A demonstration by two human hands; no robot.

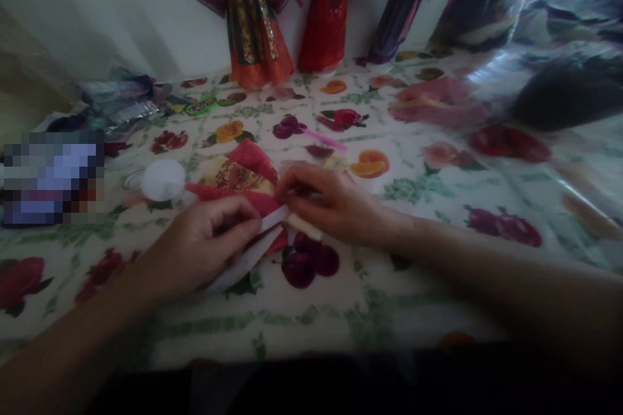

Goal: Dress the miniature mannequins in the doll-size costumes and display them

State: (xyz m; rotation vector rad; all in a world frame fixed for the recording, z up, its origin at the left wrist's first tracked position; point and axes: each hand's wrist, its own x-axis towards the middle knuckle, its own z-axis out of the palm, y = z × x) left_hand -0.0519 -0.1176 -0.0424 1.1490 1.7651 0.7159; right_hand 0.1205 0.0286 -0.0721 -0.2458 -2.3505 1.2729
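Note:
My left hand (207, 243) is curled into a pinch on a white paper strip (248, 253) that runs under it toward the table's front. My right hand (333, 204) is closed with its fingertips pressed on a small red paper doll piece (243, 175) with a gold patterned panel. A pale stick (304, 227) lies beneath the right fingers. Both hands meet at the middle of the fruit-print tablecloth (413, 194).
A white round lid (163, 179) sits left of the red piece. A pink stick (326, 139) lies behind it. Red and dark paper dolls (256, 26) stand along the back wall. Shiny wrappers (121, 100) lie at back left, pink material (433, 100) at back right.

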